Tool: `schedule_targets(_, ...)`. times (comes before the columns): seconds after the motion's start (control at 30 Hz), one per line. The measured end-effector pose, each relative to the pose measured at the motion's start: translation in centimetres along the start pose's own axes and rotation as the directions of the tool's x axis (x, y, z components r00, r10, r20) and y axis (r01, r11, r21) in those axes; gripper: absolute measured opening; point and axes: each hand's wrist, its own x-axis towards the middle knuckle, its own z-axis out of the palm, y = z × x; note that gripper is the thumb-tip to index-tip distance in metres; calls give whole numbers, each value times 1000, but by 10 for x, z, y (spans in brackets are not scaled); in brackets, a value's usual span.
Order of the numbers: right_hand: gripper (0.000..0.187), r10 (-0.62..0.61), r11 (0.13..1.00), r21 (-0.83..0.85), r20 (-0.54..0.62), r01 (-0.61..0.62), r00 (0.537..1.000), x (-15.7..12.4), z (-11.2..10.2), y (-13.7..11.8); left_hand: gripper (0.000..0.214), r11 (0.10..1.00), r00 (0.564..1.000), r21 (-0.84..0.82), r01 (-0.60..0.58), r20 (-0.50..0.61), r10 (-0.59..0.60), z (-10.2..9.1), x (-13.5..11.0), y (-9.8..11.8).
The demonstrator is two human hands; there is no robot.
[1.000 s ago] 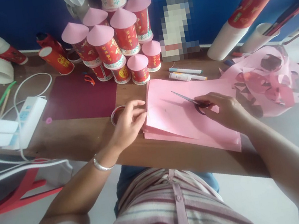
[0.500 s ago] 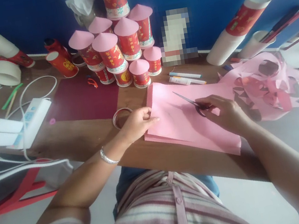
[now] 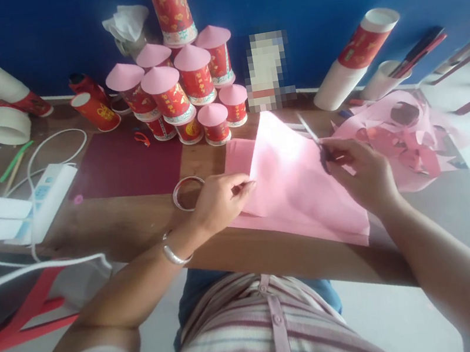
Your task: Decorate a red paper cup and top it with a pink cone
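Note:
My left hand (image 3: 225,200) pinches the left edge of a pink paper sheet (image 3: 294,184), whose near-left part is lifted off the stack. More pink paper (image 3: 238,154) lies flat under it on the wooden table (image 3: 134,216). In my right hand (image 3: 361,171) is a pair of scissors (image 3: 316,139), blades pointing up and away, beside the raised sheet's right side. Whether the blades are parted I cannot tell. A roll of tape (image 3: 188,193) lies just left of my left hand.
Red paper cups with pink cone roofs (image 3: 163,92) stand stacked at the back. Pink paper scraps (image 3: 407,137) are heaped on the right. A white power strip (image 3: 49,199) with cables, a dark red sheet (image 3: 134,162) and a cup of pens (image 3: 383,80) are also on the table.
My left hand has lifted the top pink sheet, which lay flat before and now bends upward. The scissors have moved right and tilted more upright in my right hand. The view has shifted slightly.

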Motion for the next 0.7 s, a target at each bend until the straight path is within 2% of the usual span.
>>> schedule_targets(0.13,40,60,981,196,-266,-7,962,7,-6,-6,27,975,975,159,-154,-134,176,-6,-10,8)
schedule_targets(0.23,49,95,958,287,-365,15,926,14,-9,-11,15,941,944,251,-228,-181,277,-9,-17,4)
schedule_targets(0.37,27,125,960,280,-423,-2,897,20,-12,-17,16,900,913,331,-283,-194,358,-8,-26,-4)
schedule_targets(0.43,24,143,940,340,-425,10,894,22,-13,-19,18,873,898,388,-297,-197,393,-7,-30,-7)
schedule_targets(0.53,30,175,892,452,-336,-4,925,22,-15,-20,17,874,897,400,-278,-216,385,-6,-33,-9)
schedule_targets(0.63,36,172,875,484,-264,-24,949,24,-13,-22,14,928,927,324,-185,-255,274,-9,-32,-8)
schedule_targets(0.7,45,124,887,463,-236,-1,964,27,-11,-22,19,969,944,226,-96,-288,161,-11,-30,-8)
